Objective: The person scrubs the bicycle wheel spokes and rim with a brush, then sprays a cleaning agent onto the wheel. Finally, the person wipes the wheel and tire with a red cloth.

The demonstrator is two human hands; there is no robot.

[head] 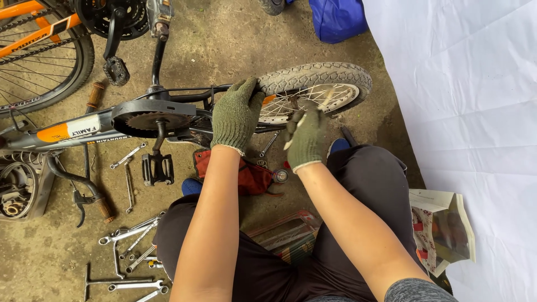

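A small bike (pixel 84 131) lies on its side on the floor (pixel 235 39), its long axis running left to right, rear wheel (pixel 319 84) at the right just ahead of both hands. The left hand (pixel 236 114), gloved, is closed over the frame beside the tyre. The right hand (pixel 306 137), nearer the hub, pinches a thin tool (pixel 324 99) against the spokes. Spanners (pixel 131 249) lie near the left knee; a paper bag (pixel 442 229) stands open at the right, contents unclear.

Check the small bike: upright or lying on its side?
On its side: the small bike lies flat on the floor, chainguard facing up, rear wheel flat.
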